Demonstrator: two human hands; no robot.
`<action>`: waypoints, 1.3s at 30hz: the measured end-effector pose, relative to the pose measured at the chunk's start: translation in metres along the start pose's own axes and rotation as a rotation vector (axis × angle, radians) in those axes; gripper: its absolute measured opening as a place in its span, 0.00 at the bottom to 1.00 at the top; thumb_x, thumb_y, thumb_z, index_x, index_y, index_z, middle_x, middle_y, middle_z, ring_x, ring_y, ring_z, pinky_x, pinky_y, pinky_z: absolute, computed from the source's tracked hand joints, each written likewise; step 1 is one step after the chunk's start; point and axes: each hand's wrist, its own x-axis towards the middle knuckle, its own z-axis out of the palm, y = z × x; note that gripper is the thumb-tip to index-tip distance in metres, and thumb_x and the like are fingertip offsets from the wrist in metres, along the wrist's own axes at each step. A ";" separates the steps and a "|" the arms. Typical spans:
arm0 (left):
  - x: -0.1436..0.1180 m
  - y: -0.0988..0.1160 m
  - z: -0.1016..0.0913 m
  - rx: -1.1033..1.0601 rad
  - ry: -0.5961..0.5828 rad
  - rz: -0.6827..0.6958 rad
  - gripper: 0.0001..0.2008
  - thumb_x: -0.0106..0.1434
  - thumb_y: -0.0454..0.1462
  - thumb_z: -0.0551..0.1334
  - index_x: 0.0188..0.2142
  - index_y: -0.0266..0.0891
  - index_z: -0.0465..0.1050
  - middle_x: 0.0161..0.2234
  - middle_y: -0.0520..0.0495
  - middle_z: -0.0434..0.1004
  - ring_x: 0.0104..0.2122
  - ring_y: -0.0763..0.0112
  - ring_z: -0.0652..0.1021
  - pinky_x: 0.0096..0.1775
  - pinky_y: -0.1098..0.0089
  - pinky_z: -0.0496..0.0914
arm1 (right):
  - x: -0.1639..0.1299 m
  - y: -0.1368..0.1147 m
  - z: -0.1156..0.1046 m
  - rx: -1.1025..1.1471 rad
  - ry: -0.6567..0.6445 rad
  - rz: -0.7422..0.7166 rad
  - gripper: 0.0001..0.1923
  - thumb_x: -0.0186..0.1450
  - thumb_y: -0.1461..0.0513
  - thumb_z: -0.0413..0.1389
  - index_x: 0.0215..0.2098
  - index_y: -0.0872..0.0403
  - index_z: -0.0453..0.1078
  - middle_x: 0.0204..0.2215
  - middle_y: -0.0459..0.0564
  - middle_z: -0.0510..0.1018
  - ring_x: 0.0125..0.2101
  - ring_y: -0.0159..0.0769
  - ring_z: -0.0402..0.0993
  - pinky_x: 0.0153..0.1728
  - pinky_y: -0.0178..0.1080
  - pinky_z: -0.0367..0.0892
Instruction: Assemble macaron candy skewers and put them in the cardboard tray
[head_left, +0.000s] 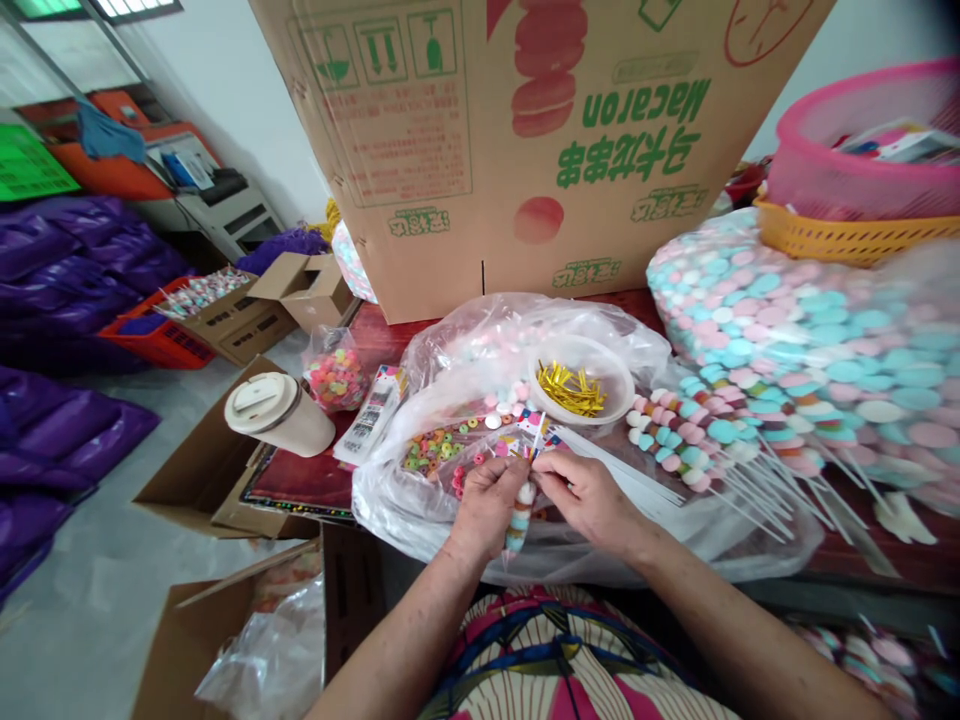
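My left hand is closed around a wrapped candy skewer, held with its candies downward and its white stick pointing up and away. The candies are pale blue, white and brown, inside a clear wrapper. At the wrapper's neck, my right hand pinches what looks like a gold twist tie; the fingertips partly hide it. Just beyond the hands stands a white bowl with many gold twist ties. Colourful ring candies lie on clear plastic sheeting left of the hands.
Finished-looking candy skewers lie to the right, before a big bag of pastel candies. A large carton blocks the back. At left are a lidded cup, a bag of candies and printed packets.
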 end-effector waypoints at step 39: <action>-0.031 0.085 -0.050 0.298 -0.170 -0.006 0.34 0.53 0.63 0.59 0.43 0.38 0.77 0.34 0.40 0.80 0.43 0.52 0.77 0.45 0.57 0.71 | 0.013 -0.063 0.025 0.368 0.038 0.137 0.12 0.62 0.59 0.47 0.21 0.52 0.58 0.18 0.42 0.62 0.21 0.29 0.58 0.25 0.34 0.54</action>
